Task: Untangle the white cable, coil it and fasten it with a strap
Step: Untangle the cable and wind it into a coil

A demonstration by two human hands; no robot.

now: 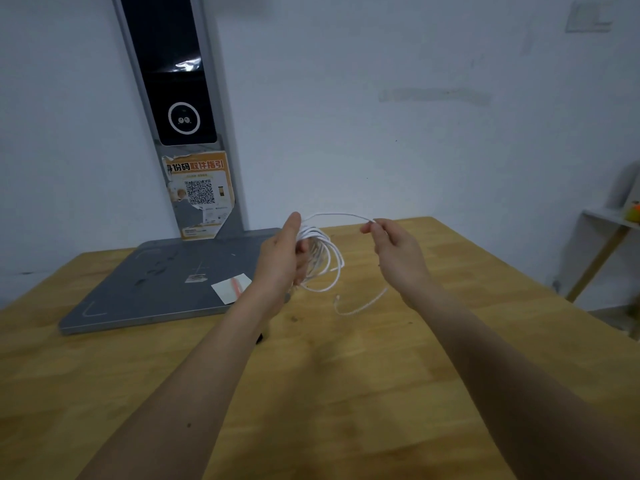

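White cable (322,258), one coil, two hands

You have bare wooden table (346,393) open below and in front of your forearms, while the grey scale platform (156,289) with its upright post (194,133) blocks the far left, and the wall (415,133) closes the back.

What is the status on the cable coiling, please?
Left hand grips coiled white cable. Right hand pinches next loop. Tail end loose on table. No strap visible.
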